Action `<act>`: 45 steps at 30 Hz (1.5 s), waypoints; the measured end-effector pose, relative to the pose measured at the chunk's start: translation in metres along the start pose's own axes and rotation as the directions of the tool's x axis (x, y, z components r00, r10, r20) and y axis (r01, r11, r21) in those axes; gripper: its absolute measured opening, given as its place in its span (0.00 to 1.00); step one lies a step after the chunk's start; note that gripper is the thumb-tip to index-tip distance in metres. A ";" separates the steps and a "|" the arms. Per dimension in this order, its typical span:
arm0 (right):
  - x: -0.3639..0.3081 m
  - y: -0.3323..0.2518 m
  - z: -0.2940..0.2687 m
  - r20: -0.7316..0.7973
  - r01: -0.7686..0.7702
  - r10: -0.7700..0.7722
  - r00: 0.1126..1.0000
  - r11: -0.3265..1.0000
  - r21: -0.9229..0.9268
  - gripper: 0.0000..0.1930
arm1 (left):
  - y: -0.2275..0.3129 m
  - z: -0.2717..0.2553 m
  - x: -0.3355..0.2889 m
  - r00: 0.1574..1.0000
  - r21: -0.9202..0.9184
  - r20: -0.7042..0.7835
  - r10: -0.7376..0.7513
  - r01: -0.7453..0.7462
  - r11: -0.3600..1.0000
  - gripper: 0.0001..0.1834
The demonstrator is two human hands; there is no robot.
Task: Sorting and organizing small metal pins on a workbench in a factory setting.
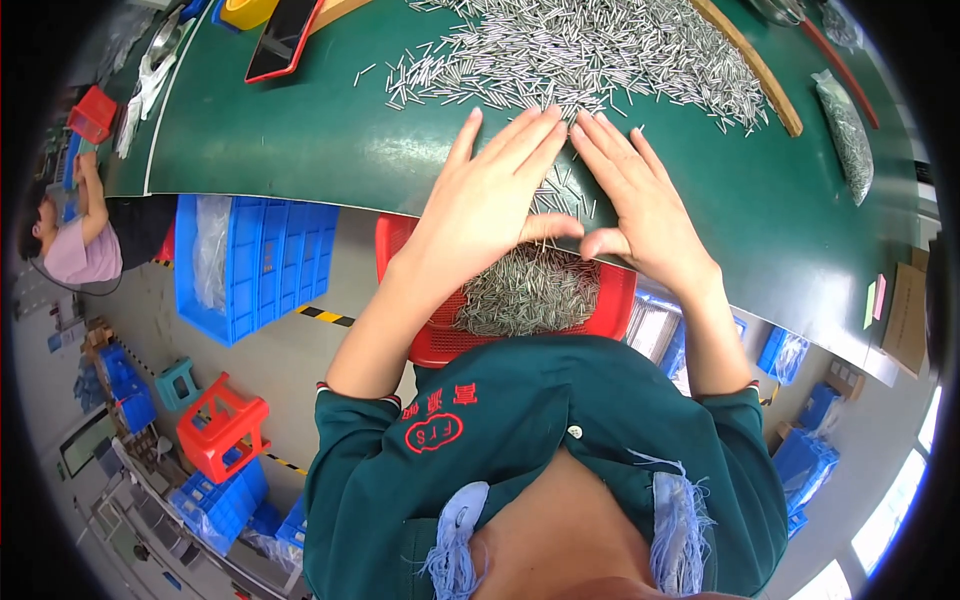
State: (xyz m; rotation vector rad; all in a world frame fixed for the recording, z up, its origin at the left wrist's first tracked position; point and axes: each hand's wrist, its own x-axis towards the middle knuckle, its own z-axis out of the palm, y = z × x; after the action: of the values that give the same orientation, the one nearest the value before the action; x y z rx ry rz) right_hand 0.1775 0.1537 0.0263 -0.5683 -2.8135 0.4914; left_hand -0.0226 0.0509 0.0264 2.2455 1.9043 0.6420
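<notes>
Both of my hands lie on the green tabletop (270,150), fingers stretched out and spread. The fingertips of my left hand (490,180) reach the near edge of a wide heap of small metal pins (590,50). Beside it, my right hand (640,195) touches the same edge, tilted toward the left one. Between the palms lie several loose pins (565,195). Below the table edge, in front of my body, a red plastic basket (430,345) holds many more pins (530,290). The thumbs point toward each other above the basket.
A wooden strip (755,65) borders the heap on the right; past it lies a clear bag of pins (845,135). A red-edged phone (285,40) rests at the upper left. Blue crates (270,265) and a red stool (225,425) stand left. Another person (85,240) works at far left.
</notes>
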 end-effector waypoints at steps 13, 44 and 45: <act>-0.019 -0.016 -0.007 0.153 0.090 -0.100 0.983 0.994 0.069 0.59 | 0.006 -0.012 -0.041 0.995 -0.048 0.098 0.010 -0.005 0.999 0.52; -0.024 -0.022 -0.015 0.037 0.056 -0.060 0.998 0.994 0.089 0.44 | 0.001 -0.006 -0.061 0.994 0.017 -0.099 0.051 -0.050 0.999 0.42; -0.023 -0.010 -0.012 -0.002 -0.053 0.053 0.999 0.999 -0.003 0.47 | 0.000 -0.008 -0.049 0.995 0.048 -0.099 -0.008 0.013 0.999 0.43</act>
State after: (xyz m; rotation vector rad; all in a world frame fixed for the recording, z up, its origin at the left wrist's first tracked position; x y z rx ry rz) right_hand 0.1982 0.1388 0.0378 -0.6454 -2.8038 0.4963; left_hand -0.0318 0.0021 0.0217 2.2711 1.9968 0.7262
